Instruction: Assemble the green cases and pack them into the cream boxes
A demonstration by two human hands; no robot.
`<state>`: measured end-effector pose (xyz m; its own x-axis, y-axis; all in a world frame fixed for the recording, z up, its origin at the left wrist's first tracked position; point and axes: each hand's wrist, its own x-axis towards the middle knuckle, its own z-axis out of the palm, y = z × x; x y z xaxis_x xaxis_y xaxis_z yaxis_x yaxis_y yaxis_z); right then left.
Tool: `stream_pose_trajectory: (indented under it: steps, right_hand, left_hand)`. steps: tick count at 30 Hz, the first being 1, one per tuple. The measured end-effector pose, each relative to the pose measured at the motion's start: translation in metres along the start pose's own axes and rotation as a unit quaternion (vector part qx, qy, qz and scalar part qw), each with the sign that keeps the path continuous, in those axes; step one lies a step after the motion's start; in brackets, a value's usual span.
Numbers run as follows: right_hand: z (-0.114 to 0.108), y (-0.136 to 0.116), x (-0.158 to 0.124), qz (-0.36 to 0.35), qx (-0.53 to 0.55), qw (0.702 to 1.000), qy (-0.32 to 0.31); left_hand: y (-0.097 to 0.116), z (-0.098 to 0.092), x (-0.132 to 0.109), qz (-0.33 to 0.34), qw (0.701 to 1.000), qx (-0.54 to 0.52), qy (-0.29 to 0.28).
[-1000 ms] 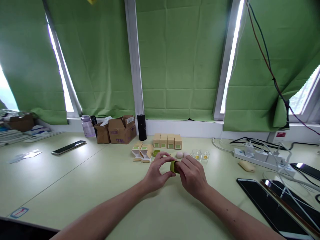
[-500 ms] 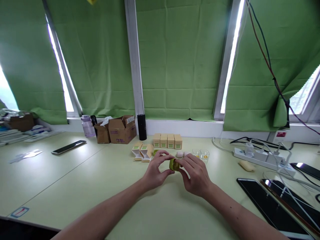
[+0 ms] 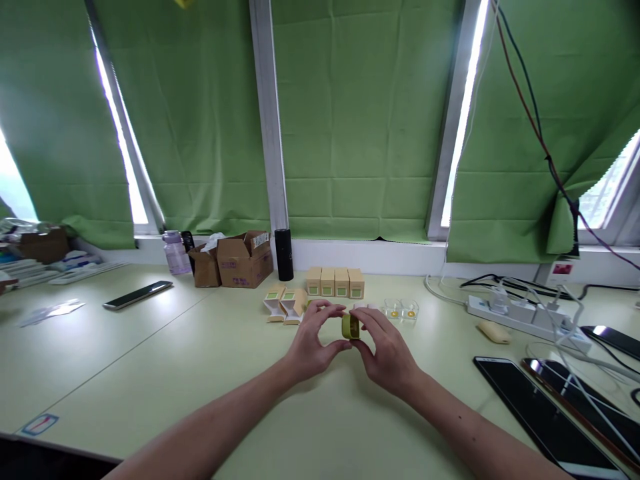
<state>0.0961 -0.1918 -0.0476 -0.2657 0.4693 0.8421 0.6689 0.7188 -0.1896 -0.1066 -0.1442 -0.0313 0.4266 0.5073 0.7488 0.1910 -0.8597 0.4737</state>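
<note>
A small olive-green hollow case [image 3: 351, 327], open at one end, is held up over the table between my two hands. My left hand [image 3: 311, 343] bends its thumb and fingers around the left side of it. From the other side, the fingertips of my right hand [image 3: 389, 350] pinch the rim, thumb below. Just behind the hands lie two opened tan cartons [image 3: 286, 305] with green panels, at the left. Two clear cups [image 3: 401, 309] with yellow spots inside stand on the right. The small pale pink pieces are mostly hidden behind my right hand.
A row of tan boxes [image 3: 335, 283] with green panels stands farther back. Beyond are brown cardboard boxes [image 3: 245, 260], a black bottle [image 3: 284, 255] and a purple bottle [image 3: 176, 252]. A phone [image 3: 138, 295] lies left; a power strip [image 3: 527, 319], cables and tablets [image 3: 540, 407] fill the right.
The green case has turned in my fingers and shifted slightly right. My right hand has drawn its fingers back to the rim and covers more of the pink pieces.
</note>
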Motion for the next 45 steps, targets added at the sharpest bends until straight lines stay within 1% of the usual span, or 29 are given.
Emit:
stream_pose_trajectory:
  steps: [3,7,11,17,27,36,45]
  right_hand:
    - [0.000,0.000,0.001,0.041,0.065,0.997,0.020]
    - [0.001,-0.001,0.001,0.073,0.108,0.991,0.037]
    - [0.004,-0.003,0.000,0.073,0.116,0.990,0.035]
    - [0.006,-0.004,-0.001,0.053,0.102,0.993,0.023]
    - [0.008,-0.002,-0.003,0.048,0.082,0.995,0.010]
    - [0.008,-0.002,-0.002,0.058,0.089,0.994,0.014]
    - [0.007,-0.003,-0.002,0.065,0.090,0.994,0.013]
  left_hand:
    - [0.001,-0.001,0.001,-0.019,1.000,0.003,0.000]
    - [-0.005,0.002,0.000,-0.074,0.997,0.009,0.010]
    - [-0.010,0.006,-0.002,-0.107,0.994,-0.005,-0.007]
    - [-0.005,0.008,0.000,-0.137,0.990,-0.028,-0.029]
    - [-0.003,0.009,0.001,-0.153,0.986,-0.053,-0.035]
    - [0.004,0.007,0.003,-0.149,0.987,-0.057,-0.028]
    - [0.001,0.008,0.002,-0.150,0.987,-0.045,-0.029]
